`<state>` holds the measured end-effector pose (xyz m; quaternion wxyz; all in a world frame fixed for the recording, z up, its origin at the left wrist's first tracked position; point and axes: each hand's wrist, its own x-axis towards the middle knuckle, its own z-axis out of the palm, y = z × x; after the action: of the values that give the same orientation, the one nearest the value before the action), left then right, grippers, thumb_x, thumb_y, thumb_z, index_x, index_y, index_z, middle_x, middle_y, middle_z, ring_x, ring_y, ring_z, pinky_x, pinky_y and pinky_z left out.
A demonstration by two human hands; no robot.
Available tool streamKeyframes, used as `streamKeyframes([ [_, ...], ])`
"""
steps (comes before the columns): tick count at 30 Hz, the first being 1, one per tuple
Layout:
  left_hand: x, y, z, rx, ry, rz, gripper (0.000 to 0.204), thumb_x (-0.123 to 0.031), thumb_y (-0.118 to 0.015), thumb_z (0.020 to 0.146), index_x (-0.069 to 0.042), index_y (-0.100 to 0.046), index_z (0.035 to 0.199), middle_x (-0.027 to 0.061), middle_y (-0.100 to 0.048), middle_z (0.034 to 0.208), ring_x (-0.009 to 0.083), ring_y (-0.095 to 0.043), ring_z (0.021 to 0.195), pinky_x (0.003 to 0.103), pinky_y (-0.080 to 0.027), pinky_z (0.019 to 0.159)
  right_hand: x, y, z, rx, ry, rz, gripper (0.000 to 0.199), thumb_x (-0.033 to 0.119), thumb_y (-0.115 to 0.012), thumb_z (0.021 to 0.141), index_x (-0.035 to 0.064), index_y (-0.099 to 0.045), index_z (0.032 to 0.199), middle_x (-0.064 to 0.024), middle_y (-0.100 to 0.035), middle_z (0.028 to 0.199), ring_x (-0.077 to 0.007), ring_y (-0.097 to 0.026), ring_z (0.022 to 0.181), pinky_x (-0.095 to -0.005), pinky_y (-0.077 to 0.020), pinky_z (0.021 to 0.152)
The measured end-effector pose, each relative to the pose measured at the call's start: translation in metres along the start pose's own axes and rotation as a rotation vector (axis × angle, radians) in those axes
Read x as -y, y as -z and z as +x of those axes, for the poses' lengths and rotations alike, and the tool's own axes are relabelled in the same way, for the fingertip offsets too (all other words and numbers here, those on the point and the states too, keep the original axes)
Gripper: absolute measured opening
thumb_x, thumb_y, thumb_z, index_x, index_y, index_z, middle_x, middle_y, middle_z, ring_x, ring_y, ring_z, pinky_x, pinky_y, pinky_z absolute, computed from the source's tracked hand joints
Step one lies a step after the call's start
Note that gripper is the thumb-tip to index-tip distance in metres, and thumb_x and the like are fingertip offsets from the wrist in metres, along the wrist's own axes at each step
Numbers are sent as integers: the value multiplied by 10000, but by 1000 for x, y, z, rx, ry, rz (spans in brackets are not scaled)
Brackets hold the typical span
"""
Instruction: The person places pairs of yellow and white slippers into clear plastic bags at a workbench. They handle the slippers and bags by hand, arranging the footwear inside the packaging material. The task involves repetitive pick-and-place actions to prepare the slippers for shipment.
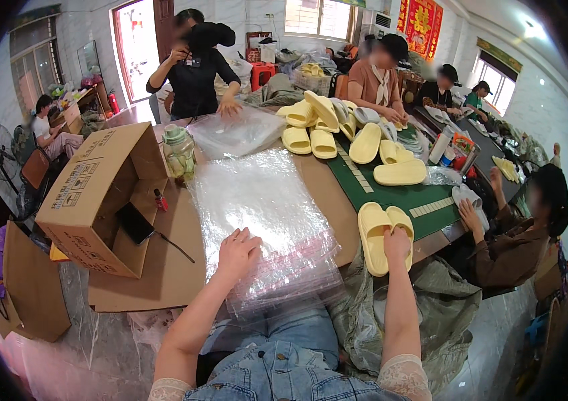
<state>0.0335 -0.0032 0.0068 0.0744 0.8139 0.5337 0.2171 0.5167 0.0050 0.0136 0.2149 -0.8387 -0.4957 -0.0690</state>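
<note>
A stack of clear plastic bags [264, 194] with pinkish edges lies in front of me, its near end hanging over the table edge. My left hand [238, 254] rests on the near part of this stack, fingers loosely bent over the top bag. To the right, my right hand [397, 246] grips a pair of pale yellow slippers [375, 234] at the inner side of the right one. Their toe straps point away from me, beside the near edge of a green board. My fingertips are partly hidden inside the slipper.
Several more yellow slippers [324, 117] are heaped across the table, some on the green mat [344, 175]. At left stand an open cardboard box [90, 194], a phone [135, 224] with a cable, a small red bottle [161, 200] and a jar [178, 150]. Co-workers surround the tables.
</note>
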Motion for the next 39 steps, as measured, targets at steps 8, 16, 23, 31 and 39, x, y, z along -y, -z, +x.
streamKeyframes([
  [8,-50,16,-13,128,-36,141,920,-645,-743,755,-155,-478,1487,288,-349,1566,483,-295,1465,573,-260,1187,-9,-5,-1,-7,-14,7,430,394,-563,952,-6,-689,1050,-221,-655,1123,-404,-661,1003,-508,-524,879],
  [16,-36,0,-10,74,2,-28,482,-440,-538,1001,-160,-612,1385,262,-474,1494,462,-410,1406,507,-301,1187,2,7,-3,15,-56,54,437,399,-573,948,-6,-677,1076,-215,-656,1141,-402,-649,1034,-493,-513,910],
  [23,-35,23,3,53,340,-984,505,-439,-342,1102,-127,-644,1361,202,-572,1433,330,-447,1419,409,-300,1198,-4,5,-5,0,-40,53,440,411,-592,945,-6,-666,1062,-211,-664,1107,-400,-651,1022,-495,-517,895],
  [31,-30,55,3,175,524,-1620,694,-588,-213,1073,-125,-320,1580,112,-398,1590,282,-323,1485,482,-284,1209,17,33,-24,-263,13,320,300,272,-708,886,3,-615,980,-186,-577,1047,-394,-589,1001,-500,-481,875],
  [39,-44,64,0,47,193,-2159,612,-549,-347,1065,-216,-312,1577,122,-384,1588,375,-338,1468,539,-289,1214,105,44,-91,-34,336,908,205,135,-725,885,25,-606,1010,-92,-622,945,-240,-597,931,-377,-474,856],
])
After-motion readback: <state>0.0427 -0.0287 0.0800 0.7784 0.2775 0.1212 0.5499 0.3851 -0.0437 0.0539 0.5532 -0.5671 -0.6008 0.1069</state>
